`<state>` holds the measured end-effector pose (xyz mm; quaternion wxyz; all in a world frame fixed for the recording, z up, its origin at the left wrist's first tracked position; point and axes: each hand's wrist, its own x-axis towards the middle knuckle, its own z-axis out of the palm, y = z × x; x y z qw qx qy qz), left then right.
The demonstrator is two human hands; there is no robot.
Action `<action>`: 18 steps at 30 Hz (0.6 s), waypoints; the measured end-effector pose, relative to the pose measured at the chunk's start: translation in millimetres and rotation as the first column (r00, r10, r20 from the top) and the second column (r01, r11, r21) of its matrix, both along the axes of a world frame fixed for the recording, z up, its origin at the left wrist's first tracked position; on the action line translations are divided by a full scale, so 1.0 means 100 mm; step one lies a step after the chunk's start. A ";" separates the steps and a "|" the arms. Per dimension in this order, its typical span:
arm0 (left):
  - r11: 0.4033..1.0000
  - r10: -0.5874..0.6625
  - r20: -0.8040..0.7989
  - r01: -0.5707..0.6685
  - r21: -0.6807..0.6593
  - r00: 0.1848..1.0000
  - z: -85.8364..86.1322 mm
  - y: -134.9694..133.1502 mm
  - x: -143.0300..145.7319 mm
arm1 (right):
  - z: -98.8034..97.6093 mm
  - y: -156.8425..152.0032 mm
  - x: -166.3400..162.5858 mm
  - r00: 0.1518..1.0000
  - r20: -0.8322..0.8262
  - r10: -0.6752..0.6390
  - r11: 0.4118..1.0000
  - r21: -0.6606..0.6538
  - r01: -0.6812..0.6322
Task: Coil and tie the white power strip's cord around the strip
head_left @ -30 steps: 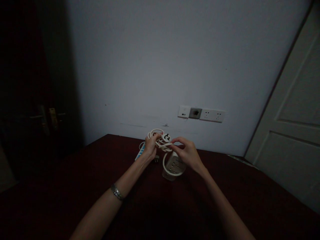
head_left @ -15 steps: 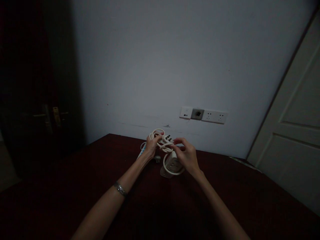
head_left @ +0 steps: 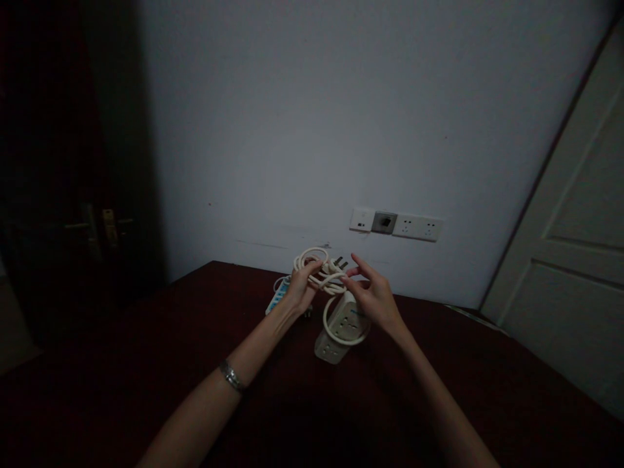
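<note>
My left hand (head_left: pixel 303 289) is closed around a coiled white power cord (head_left: pixel 314 252). My right hand (head_left: pixel 373 296) pinches the same coil at its right side, thumb and index finger together and the other fingers lifted. A plug (head_left: pixel 337 263) with metal prongs sticks out of the coil between the hands. Below the right hand hangs a white power strip (head_left: pixel 341 328), tilted, with a loop of cord around it. Behind my left wrist lies a second strip, blue and white (head_left: pixel 277 296), on the table, and a dark-pronged plug (head_left: pixel 308 312) shows partly beside that wrist.
The dark red table (head_left: pixel 219 325) reaches back to a pale wall with a row of wall sockets (head_left: pixel 416 227). A white panelled door (head_left: pixel 575 260) stands at the right. At the left is a dark door with a handle (head_left: pixel 111 226).
The coil and both hands have shifted slightly to the right. The white power strip has swung so more of its socket face shows, and more of the blue strip is visible.
</note>
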<state>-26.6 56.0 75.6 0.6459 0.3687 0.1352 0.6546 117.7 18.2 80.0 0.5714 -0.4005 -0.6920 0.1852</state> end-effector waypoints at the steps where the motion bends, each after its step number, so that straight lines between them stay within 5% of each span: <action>1: 1.000 -0.020 0.014 0.020 -0.016 1.000 0.00 -0.01 0.01 | 0.01 -0.01 0.00 1.000 0.003 -0.001 1.000 -0.008 0.001; 8: 0.996 -0.086 -0.014 0.086 -0.031 0.996 0.10 -0.11 -0.02 | 0.03 -0.02 0.02 0.998 0.068 0.010 0.994 0.104 -0.017; 18: 0.990 0.097 -0.228 -0.070 0.125 0.969 0.21 -0.13 -0.06 | 0.08 -0.06 0.08 0.974 0.213 -0.078 0.959 0.284 0.014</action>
